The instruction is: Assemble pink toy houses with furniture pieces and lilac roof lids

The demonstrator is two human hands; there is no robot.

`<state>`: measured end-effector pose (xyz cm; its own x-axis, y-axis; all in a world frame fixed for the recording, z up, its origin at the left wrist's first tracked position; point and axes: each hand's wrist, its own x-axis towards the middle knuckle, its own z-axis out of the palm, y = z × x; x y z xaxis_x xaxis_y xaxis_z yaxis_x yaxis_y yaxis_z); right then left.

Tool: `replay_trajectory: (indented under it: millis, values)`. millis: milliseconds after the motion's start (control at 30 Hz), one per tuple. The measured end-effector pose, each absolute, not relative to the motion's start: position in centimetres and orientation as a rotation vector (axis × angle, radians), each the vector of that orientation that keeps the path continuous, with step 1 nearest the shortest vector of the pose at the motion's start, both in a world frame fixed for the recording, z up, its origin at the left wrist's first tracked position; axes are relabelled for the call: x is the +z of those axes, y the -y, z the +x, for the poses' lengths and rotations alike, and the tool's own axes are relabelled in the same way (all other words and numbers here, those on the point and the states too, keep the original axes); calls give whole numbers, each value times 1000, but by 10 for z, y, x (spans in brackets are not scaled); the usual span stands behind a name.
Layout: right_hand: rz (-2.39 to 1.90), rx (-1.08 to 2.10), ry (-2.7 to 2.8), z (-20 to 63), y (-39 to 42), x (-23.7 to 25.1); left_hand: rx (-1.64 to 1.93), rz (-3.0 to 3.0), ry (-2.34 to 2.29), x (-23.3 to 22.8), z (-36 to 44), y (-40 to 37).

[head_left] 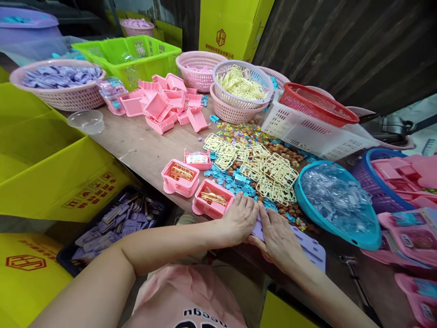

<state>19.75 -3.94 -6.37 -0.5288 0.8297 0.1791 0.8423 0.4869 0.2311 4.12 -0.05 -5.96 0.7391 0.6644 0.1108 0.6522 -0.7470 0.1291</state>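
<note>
My left hand (239,219) and my right hand (278,238) meet at the table's front edge, both pressing on flat lilac plastic pieces (309,248) that stick out from under the right hand. What the fingers pinch between them is hidden. Just left of my left hand stand two open pink plastic cases (213,203) (180,176) with yellow pieces inside; a third, smaller one (197,159) lies behind them. Cream plastic grids (262,171), blue tiles (232,180) and small brown and coloured bits (287,155) are heaped beyond my hands.
A blue basin of clear pieces (336,200) sits right of my hands. Behind stand pink baskets (61,82) (239,89), a green crate (133,57), a white crate with a red basket (317,123) and a heap of pink cases (167,102). Yellow boxes (41,168) and a dark bin of lilac parts (112,223) are at left.
</note>
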Motion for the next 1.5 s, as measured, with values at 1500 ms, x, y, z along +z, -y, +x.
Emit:
replay_trajectory:
  millis: [1500]
  values:
    - [-1878,1454,2059,-223,-35,-359,100,834,-2469,-472,-347,-28]
